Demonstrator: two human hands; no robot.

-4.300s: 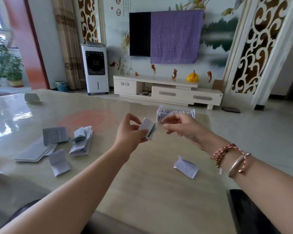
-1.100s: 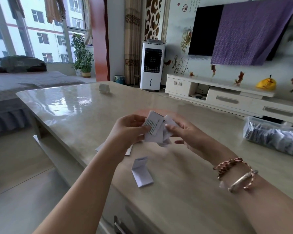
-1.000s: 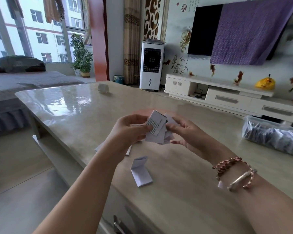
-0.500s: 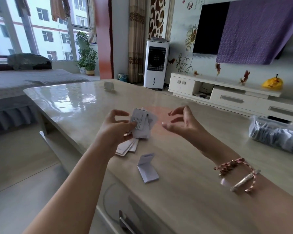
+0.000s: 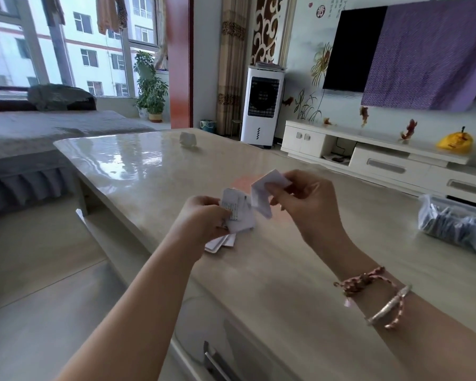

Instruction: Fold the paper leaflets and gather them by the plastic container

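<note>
At frame centre my left hand point(image 5: 204, 215) grips folded leaflets point(image 5: 235, 211) in curled fingers; my right hand point(image 5: 305, 200) pinches another leaflet point(image 5: 264, 195) above the surface point(image 5: 272, 270). The plastic container point(image 5: 456, 225) sits at the right edge.

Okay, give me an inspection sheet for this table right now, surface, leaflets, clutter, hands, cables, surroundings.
Surface: glossy beige table, reflecting the window.
Job's things: printed leaflets in the left hand; blank leaflet pinched by the right hand; loose leaflets lying under the left hand; plastic container at the right edge, filled.
Clutter: small white object at the far end.
Hands: both gripping paper above the table.
Cables: nothing seen.
Surroundings: air cooler, television under a purple cloth, potted plant.
</note>
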